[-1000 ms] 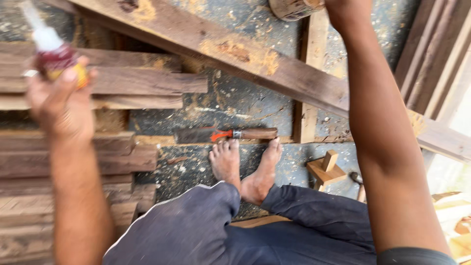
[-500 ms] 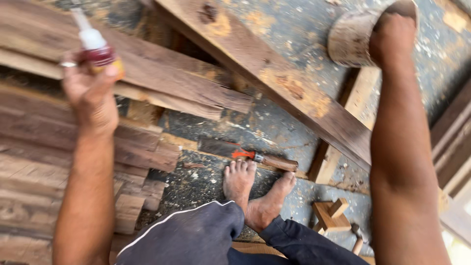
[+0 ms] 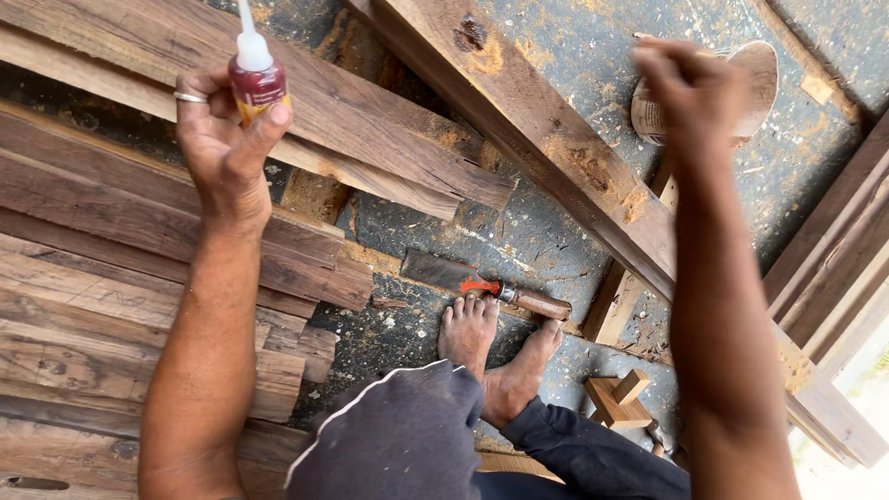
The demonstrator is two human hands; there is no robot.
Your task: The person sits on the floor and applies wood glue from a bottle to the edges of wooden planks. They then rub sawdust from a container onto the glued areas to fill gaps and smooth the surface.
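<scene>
- Your left hand (image 3: 222,148) was clamped around a small glue bottle (image 3: 255,79), white nozzle pointing up, held above the stacked wooden planks (image 3: 102,278).
- Your right hand (image 3: 690,93) was blurred; its fingers closed on a round wooden piece (image 3: 755,79) above the long beam (image 3: 556,157).
- A chisel (image 3: 486,282) lay on the floor (image 3: 556,56), just beyond your bare feet (image 3: 486,347).

Glue bottle (image 3: 256,79) nozzle tip cut off at top, right hand (image 3: 690,88) motion-blurred, hiding round container (image 3: 752,81)

Dark-red bottle (image 3: 256,83) – white nozzle; brown planks (image 3: 111,278); grey speckled floor (image 3: 574,56)
</scene>
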